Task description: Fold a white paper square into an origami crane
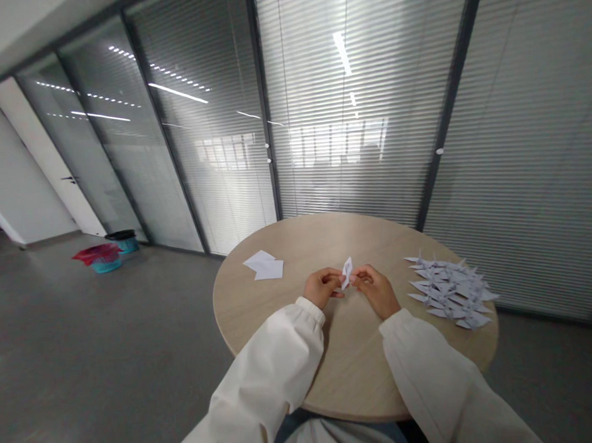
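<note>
A small piece of folded white paper [347, 270] stands on edge between my hands, above the middle of the round wooden table [297, 238]. My left hand [323, 287] pinches its left side with thumb and fingers. From the right, my right hand [376, 290] grips the opposite side with its fingertips. Parts of the paper are hidden behind the fingertips. A pile of folded white paper cranes [451, 289] lies on the table to the right of my right hand. Two or so flat sheets of white paper [266, 266] overlap to the left of my left hand.
Behind the table runs a glass partition with blinds [344, 100]. On the floor at the left stand a blue bin with a red liner [104, 258] and a blue bin with a black liner [124, 240]. A white door [49, 155] is farther left.
</note>
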Motion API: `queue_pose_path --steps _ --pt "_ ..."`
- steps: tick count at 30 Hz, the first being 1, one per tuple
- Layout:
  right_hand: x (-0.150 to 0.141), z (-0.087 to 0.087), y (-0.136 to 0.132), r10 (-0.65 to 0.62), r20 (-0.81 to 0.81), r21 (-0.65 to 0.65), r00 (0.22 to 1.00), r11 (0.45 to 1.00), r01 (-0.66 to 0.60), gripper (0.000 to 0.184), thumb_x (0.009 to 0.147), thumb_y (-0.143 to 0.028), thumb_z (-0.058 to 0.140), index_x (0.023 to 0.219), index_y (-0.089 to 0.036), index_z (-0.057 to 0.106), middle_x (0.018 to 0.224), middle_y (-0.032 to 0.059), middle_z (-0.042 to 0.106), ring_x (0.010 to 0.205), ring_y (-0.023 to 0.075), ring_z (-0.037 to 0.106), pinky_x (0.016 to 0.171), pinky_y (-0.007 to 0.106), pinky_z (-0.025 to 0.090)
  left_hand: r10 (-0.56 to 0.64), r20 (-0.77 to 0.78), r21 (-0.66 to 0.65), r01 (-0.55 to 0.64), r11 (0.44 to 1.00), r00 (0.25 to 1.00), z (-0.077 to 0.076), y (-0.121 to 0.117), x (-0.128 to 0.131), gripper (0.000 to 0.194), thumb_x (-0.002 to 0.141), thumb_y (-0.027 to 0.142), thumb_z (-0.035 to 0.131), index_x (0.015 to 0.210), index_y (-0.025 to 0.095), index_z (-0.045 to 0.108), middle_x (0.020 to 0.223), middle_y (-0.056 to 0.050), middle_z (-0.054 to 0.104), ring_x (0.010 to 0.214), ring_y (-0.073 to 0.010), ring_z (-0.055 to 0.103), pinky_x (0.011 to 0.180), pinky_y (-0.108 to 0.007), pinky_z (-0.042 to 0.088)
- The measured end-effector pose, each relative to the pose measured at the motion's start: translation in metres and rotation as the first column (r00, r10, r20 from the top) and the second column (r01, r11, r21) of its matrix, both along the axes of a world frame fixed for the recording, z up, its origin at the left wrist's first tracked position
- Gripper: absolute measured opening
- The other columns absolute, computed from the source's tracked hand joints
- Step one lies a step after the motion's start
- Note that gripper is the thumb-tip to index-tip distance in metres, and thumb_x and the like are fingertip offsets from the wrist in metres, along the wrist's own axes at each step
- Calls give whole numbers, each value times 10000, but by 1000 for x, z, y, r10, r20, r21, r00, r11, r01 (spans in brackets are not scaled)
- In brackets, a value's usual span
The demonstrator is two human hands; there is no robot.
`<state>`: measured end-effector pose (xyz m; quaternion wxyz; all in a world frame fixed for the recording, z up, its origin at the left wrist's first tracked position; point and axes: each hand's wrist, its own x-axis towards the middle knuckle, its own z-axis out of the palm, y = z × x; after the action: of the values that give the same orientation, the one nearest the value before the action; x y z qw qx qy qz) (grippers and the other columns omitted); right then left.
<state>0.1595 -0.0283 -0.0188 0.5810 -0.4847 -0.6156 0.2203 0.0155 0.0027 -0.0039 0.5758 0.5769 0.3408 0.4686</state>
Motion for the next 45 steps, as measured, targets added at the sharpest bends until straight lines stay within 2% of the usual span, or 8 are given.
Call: queue_pose_path --steps 9,14,22,29,34,45 --pt "-3 5 -5 -52 76 46 996 998 48 195 711 -391 550 741 -199 568 745 28 619 677 167 567 626 278 448 89 -142 180 -63 982 986 -6 2 0 286 570 368 694 684 109 657 540 -7 570 467 -75 499 427 -187 472" --pt "-3 6 -5 -100 22 60 995 993 98 232 704 -409 554 775 -189 574 767 43 629 706 174 575 647 288 454 78 -53 130 -71 989 996 -5 4 0 292 543 358 714 689 109 667 548 -13 589 481 -81 517 449 -187 476" --pt "-3 4 -3 -72 -14 55 997 996 72 238 708 -406 565 800 -186 568 794 52 629 726 175 582 636 278 461 63 -14 103 -61 993 998 -4 3 0 283 520 333 734 676 106 670 557 -23 614 478 -85 538 497 -205 490" --pt "-1 5 -3 -46 -14 62 999 997 47 253 679 -421 592 770 -185 579 760 45 626 708 176 581 620 279 469 44 -44 124 -38 991 998 -9 6 1 288 536 342 724 687 105 664 590 -36 636 518 -111 581 546 -232 506" --pt "-2 6 -5 -37 -11 43 999 998 38 238 674 -415 599 745 -189 580 745 35 623 669 166 579 618 272 463 77 -106 159 -60 985 991 -8 3 1 230 566 321 704 678 124 666 587 -35 639 524 -119 590 534 -225 501" --pt "-4 10 -9 -53 95 43 994 998 49 189 727 -376 542 772 -197 581 753 30 624 652 158 579 614 270 455 91 -167 197 -57 979 982 -6 2 0 227 600 331 680 693 124 664 597 -37 640 532 -122 591 540 -225 496"
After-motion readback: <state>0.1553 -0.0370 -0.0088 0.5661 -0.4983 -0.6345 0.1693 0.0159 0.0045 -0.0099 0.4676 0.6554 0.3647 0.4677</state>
